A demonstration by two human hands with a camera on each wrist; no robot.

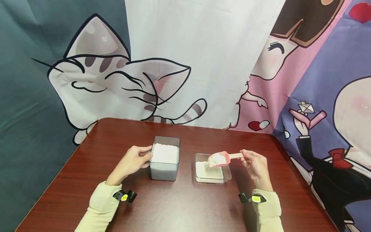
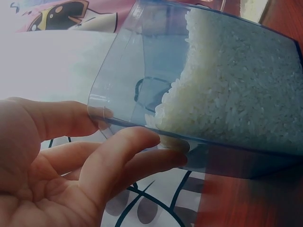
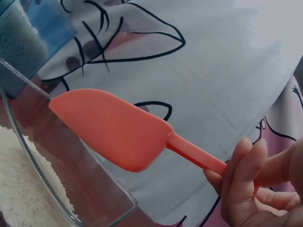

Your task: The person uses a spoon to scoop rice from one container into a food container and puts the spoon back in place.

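Observation:
My left hand [image 1: 135, 161] holds the left side of a deep, bluish see-through plastic container [image 1: 164, 174], its fingertips at the wall and rim. White rice [image 2: 246, 80] fills much of this container and slopes away from one wall. With bent fingers, my right hand [image 1: 256, 166] grips the handle of a pink-orange scoop [image 3: 113, 127]. Rice is heaped in the scoop, which is held above a shallow clear tray [image 1: 213, 180]. More rice [image 3: 28, 184] lies in that tray. The scoop's underside faces the right wrist view, so its load is hidden there.
Both containers stand on a reddish-brown wooden table [image 1: 185, 209], the tray to the right of the deep container with a gap between. Behind the table hangs a cloth backdrop [image 1: 208, 64] with cartoon figures. Each wrist wears a dark strap [image 1: 124, 195].

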